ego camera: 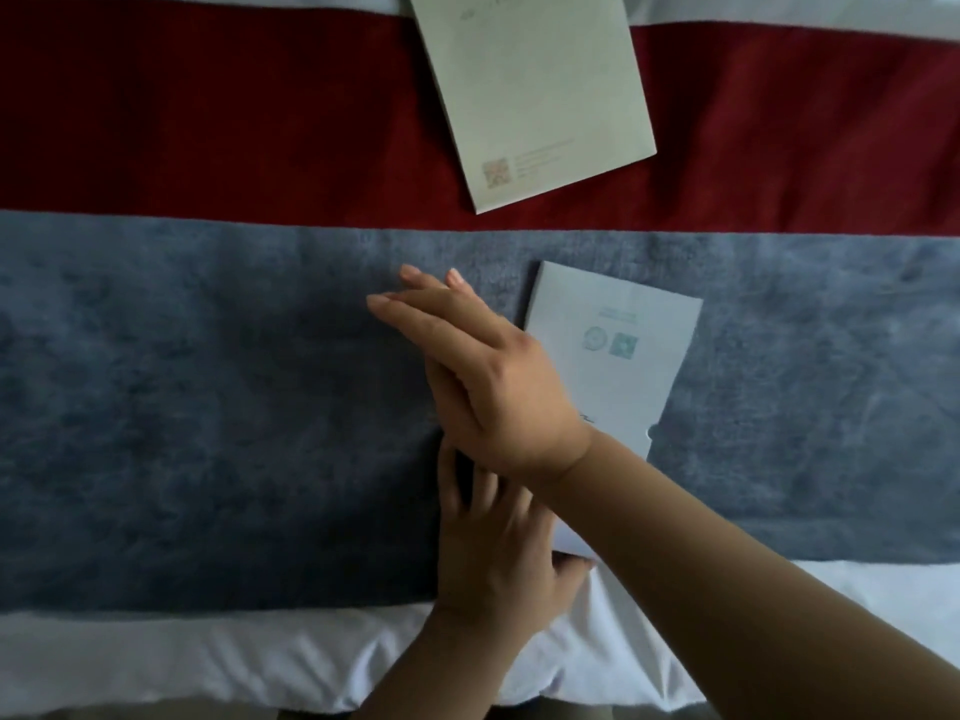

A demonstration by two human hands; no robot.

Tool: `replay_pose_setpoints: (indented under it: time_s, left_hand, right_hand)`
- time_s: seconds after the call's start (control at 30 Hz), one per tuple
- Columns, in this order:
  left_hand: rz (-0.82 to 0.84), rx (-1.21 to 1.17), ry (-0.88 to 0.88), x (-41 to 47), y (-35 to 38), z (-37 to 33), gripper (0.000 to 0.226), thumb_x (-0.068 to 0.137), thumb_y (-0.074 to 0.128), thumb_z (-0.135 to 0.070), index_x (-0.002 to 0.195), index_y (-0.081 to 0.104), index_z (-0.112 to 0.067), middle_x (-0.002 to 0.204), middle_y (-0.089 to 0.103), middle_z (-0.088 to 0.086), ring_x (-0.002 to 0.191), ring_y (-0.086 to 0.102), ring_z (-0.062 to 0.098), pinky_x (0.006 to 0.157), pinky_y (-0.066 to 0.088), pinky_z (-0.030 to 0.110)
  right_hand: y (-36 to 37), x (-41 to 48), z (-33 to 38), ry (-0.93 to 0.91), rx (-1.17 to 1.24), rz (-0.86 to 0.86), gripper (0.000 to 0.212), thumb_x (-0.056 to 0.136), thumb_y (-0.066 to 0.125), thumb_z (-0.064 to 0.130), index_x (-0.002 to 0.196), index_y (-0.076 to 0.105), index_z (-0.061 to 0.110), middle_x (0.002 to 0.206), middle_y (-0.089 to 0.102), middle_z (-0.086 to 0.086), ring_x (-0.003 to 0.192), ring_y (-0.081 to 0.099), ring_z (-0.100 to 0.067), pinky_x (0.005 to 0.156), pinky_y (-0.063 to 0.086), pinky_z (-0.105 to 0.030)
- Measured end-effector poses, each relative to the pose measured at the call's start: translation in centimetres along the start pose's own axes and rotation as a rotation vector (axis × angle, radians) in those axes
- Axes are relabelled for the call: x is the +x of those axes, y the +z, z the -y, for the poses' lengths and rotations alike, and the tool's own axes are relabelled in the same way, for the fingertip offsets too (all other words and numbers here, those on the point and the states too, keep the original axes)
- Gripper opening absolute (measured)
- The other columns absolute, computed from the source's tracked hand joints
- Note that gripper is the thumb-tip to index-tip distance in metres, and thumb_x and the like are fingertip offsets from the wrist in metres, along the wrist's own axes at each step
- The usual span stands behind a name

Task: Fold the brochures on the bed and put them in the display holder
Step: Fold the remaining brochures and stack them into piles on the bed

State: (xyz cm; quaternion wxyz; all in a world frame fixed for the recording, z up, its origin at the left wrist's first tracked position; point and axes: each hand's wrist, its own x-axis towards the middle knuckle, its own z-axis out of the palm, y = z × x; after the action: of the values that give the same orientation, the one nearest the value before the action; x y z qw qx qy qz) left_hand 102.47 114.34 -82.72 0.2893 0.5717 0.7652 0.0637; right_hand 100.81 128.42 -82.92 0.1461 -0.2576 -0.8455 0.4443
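A folded white brochure (623, 356) with a small green emblem lies tilted on the blue band of the bed runner. My right hand (488, 371) hovers flat over its left edge, fingers straight and together, pointing up and left, holding nothing. My left hand (498, 553) rests at the brochure's near left corner, fingers spread on the paper's lower end, thumb at the bottom edge. The right forearm hides the brochure's lower part. A second pale brochure (535, 90) with a small code square lies tilted on the red band at the top. No display holder is in view.
The runner has a red band (208, 111) above and a blue band (208, 397) below. A white sheet (208, 662) covers the bed's near edge.
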Motion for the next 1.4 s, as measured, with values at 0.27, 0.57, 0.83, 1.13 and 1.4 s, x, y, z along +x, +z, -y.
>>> replay_pose_setpoints:
  time_s: [0.27, 0.57, 0.83, 1.13, 1.4]
  left_hand:
    - [-0.090, 0.188, -0.159, 2.0, -3.8, 6.7, 0.096, 0.077, 0.056, -0.069, 0.163, 0.027, -0.034, 0.172, 0.018, 0.004, 0.157, 0.015, 0.043, 0.121, 0.015, 0.066]
    - [-0.250, 0.098, -0.096, 1.8, -7.4, 13.6, 0.073, 0.089, 0.071, -0.021, 0.157, 0.044, -0.016, 0.165, 0.035, 0.012, 0.152, 0.034, 0.033, 0.118, 0.034, 0.053]
    - [-0.490, -0.318, -0.037, 3.6, -13.4, 18.5, 0.041, 0.099, 0.059, -0.024, 0.133, 0.062, -0.001, 0.141, 0.055, 0.018, 0.130, 0.055, 0.035, 0.103, 0.050, 0.045]
    - [-0.805, -0.674, -0.062, 8.5, -18.8, 15.3, 0.067, 0.104, 0.059, -0.030, 0.159, 0.021, -0.023, 0.167, 0.003, 0.027, 0.157, 0.022, 0.032, 0.120, 0.037, 0.048]
    - [-0.563, -0.439, -0.250, 6.8, -13.8, 16.2, 0.061, 0.102, 0.055, -0.049, 0.158, 0.039, -0.029, 0.170, -0.024, 0.009, 0.160, -0.008, 0.024, 0.123, 0.031, 0.044]
  right_hand:
    - [-3.5, 0.0, -3.5, 0.010, -0.259, 0.009, 0.040, 0.102, 0.042, 0.007, 0.136, 0.063, 0.001, 0.138, 0.062, -0.016, 0.148, 0.040, -0.033, 0.121, 0.029, -0.056]
    - [-2.3, 0.4, -3.9, -0.072, -0.303, 0.086, 0.046, 0.098, 0.038, 0.009, 0.135, 0.065, 0.006, 0.154, 0.047, -0.016, 0.153, 0.023, -0.043, 0.124, 0.013, -0.062]
    - [-1.8, 2.1, -1.1, -0.209, -0.410, 0.038, 0.043, 0.101, 0.039, 0.018, 0.136, 0.065, 0.010, 0.146, 0.057, -0.011, 0.144, 0.044, -0.038, 0.117, 0.022, -0.070]
    - [-3.2, 9.7, 8.6, -0.063, -0.351, -0.231, 0.043, 0.100, 0.056, 0.011, 0.143, 0.055, 0.018, 0.097, 0.072, 0.003, 0.064, 0.064, -0.017, 0.049, 0.051, -0.030]
    - [2.1, 11.7, 6.1, 0.624, 0.310, 0.024, 0.081, 0.101, 0.049, 0.004, 0.163, 0.010, 0.038, 0.151, 0.042, 0.015, 0.127, 0.054, -0.005, 0.097, 0.056, -0.025]
